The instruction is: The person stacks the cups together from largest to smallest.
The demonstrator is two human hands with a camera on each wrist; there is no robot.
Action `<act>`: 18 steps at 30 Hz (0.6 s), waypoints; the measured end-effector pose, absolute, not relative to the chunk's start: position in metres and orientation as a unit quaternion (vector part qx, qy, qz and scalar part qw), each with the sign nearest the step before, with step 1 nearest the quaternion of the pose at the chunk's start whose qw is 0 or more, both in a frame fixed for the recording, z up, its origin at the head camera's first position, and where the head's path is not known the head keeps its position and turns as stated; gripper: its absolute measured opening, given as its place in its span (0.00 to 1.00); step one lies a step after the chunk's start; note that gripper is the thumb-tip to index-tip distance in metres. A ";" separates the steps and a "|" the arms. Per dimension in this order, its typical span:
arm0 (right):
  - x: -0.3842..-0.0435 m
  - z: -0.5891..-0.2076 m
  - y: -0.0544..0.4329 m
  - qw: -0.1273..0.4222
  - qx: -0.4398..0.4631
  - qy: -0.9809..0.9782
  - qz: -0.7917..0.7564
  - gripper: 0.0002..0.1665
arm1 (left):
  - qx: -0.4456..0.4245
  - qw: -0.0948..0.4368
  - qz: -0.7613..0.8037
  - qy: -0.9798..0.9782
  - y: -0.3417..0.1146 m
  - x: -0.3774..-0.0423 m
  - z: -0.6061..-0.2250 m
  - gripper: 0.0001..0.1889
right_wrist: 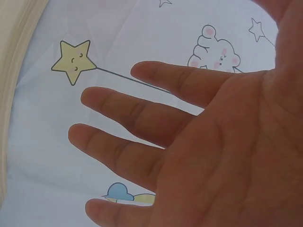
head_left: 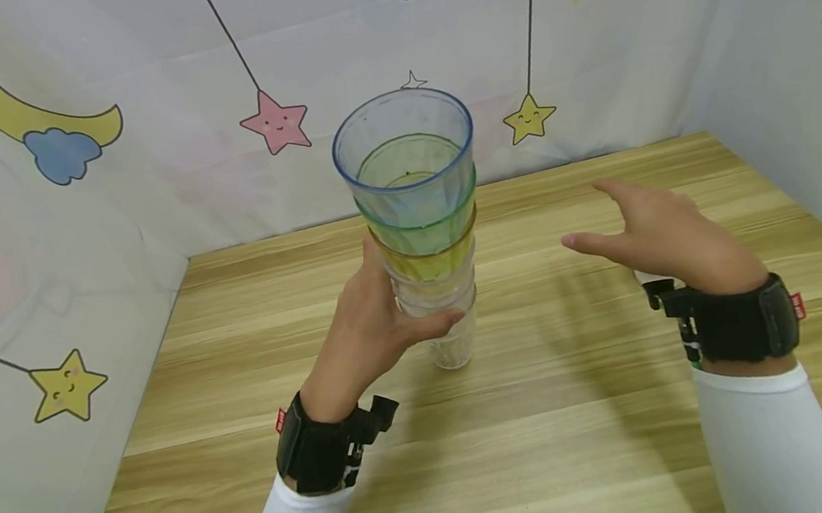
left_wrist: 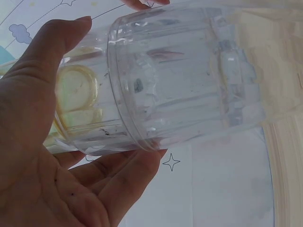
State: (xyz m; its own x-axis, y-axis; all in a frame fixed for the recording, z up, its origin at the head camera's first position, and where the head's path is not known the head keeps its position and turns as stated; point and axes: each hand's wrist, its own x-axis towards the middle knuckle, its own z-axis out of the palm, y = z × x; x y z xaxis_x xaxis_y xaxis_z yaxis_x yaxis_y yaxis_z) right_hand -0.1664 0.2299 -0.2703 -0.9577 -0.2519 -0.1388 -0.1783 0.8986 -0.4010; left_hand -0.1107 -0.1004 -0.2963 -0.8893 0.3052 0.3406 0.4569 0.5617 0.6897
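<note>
A tall stack of nested see-through cups point(head_left: 419, 243) stands upright in the middle of the head view. From the top, its rims are blue, green and yellow, with clear cups below. My left hand point(head_left: 361, 323) grips the stack around its lower half, thumb across the near side and fingers behind. In the left wrist view, the clear cup point(left_wrist: 175, 80) fills the middle, beyond the curled fingers point(left_wrist: 128, 184). Whether the base touches the table, I cannot tell. Off to the right, my right hand point(head_left: 669, 236) hovers with fingers spread, holding nothing.
The wood-grain table point(head_left: 548, 441) spreads beneath both hands. White cloth walls point(head_left: 172, 172) printed with stars, a moon and clouds enclose it at the back and sides. Each wrist wears a black strap point(head_left: 744, 319) with a small camera mount.
</note>
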 end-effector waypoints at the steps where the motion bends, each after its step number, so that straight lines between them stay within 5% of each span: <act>1: -0.167 -0.271 0.231 0.096 -0.109 0.970 -0.197 0.64 | -0.217 0.091 -0.415 -0.879 -0.100 -0.111 -0.296 0.56; 18: -0.173 -0.275 0.242 0.109 -0.088 0.970 -0.198 0.66 | -0.210 0.087 -0.417 -0.880 -0.101 -0.111 -0.297 0.56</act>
State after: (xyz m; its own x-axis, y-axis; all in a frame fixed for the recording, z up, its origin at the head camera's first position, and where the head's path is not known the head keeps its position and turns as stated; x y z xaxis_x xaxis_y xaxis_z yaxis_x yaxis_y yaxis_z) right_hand -0.1731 0.2418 -0.2751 -0.9608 -0.2130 -0.1776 -0.1266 0.9066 -0.4025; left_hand -0.1106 -0.1009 -0.2966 -0.8967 0.2968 0.3285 0.4422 0.5647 0.6968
